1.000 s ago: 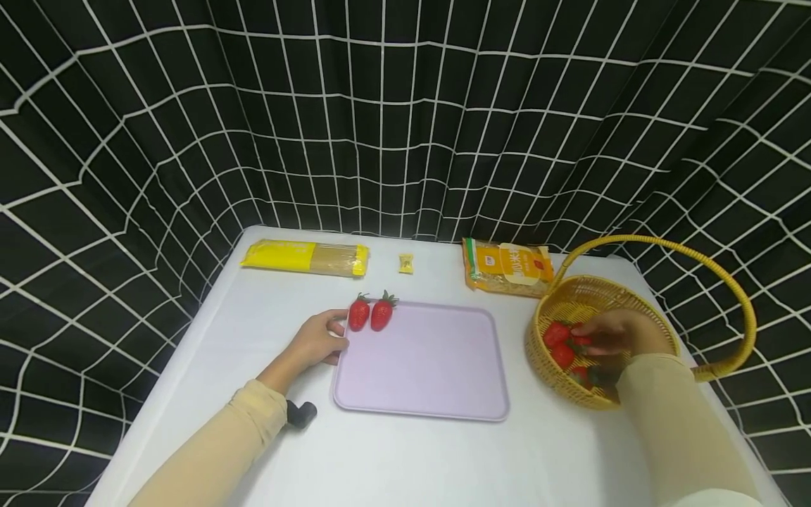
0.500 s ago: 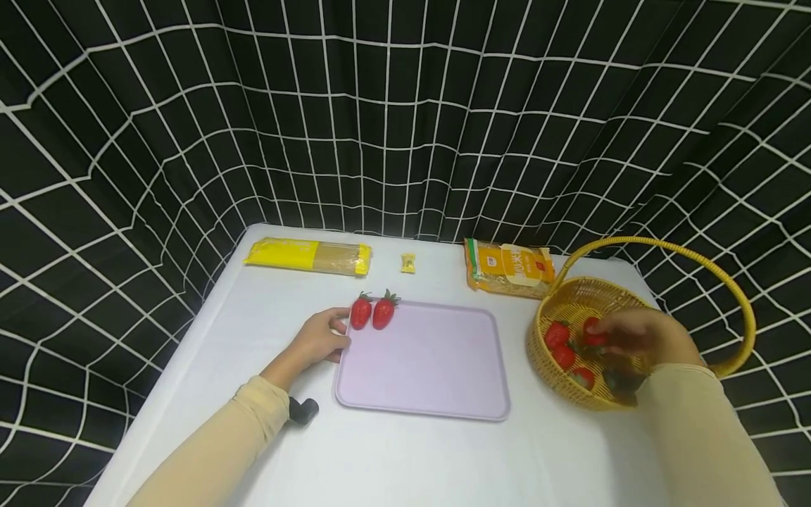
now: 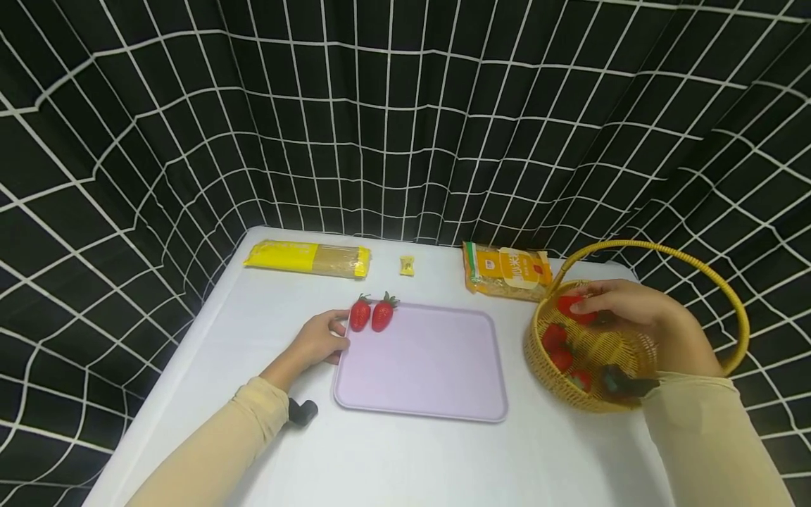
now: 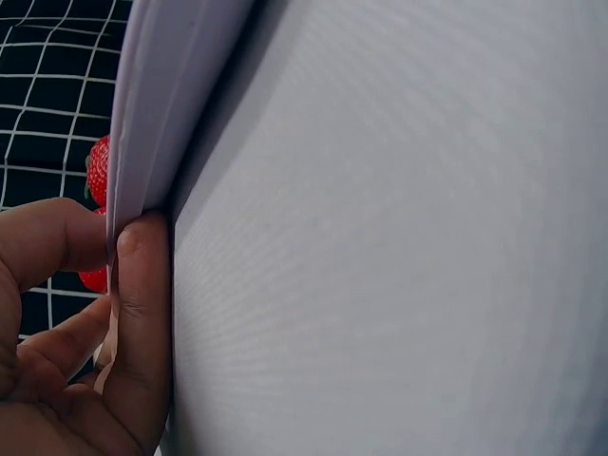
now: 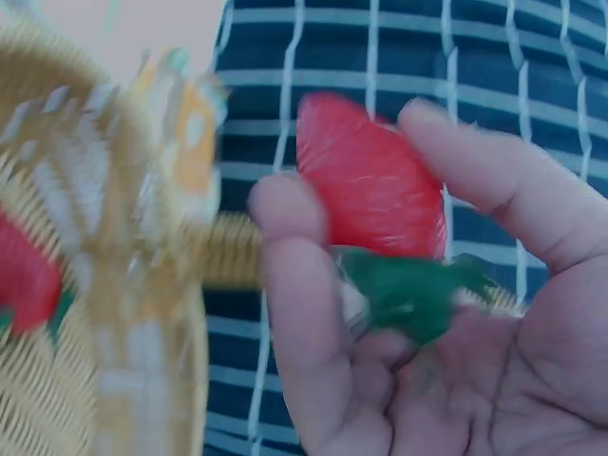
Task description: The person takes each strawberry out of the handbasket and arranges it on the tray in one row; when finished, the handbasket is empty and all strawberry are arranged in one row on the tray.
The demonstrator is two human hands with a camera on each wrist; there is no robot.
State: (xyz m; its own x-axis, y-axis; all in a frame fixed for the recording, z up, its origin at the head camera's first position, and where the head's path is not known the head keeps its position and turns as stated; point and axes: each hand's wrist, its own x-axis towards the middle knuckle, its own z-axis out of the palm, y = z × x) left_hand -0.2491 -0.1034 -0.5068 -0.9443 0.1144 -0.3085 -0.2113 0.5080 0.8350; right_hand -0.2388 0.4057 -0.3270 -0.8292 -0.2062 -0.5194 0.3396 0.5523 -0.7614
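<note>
My right hand (image 3: 640,313) holds a strawberry (image 5: 370,180) between thumb and fingers, above the wicker basket (image 3: 538,352). Its green leaves point toward the palm in the right wrist view. Several more strawberries (image 3: 560,358) lie inside the basket along its left side. My left hand (image 3: 315,339) pinches the left edge of a pale lilac tray (image 3: 424,366); in the left wrist view the thumb and a finger (image 4: 142,285) are on either side of the rim. Two strawberries (image 3: 383,315) lie side by side in the tray's far left corner, leaves toward the back.
Along the back of the white table (image 3: 405,458) lie a yellow pack of noodles (image 3: 308,258), a small yellow wrapped sweet (image 3: 407,265) and an orange food packet (image 3: 507,270). The basket's tall handle (image 3: 697,264) arches over on the right. A dark gridded curtain (image 3: 380,105) surrounds the table.
My right hand has lifted a strawberry up from among the others in the basket, toward its far side. The left hand stays at the tray's edge.
</note>
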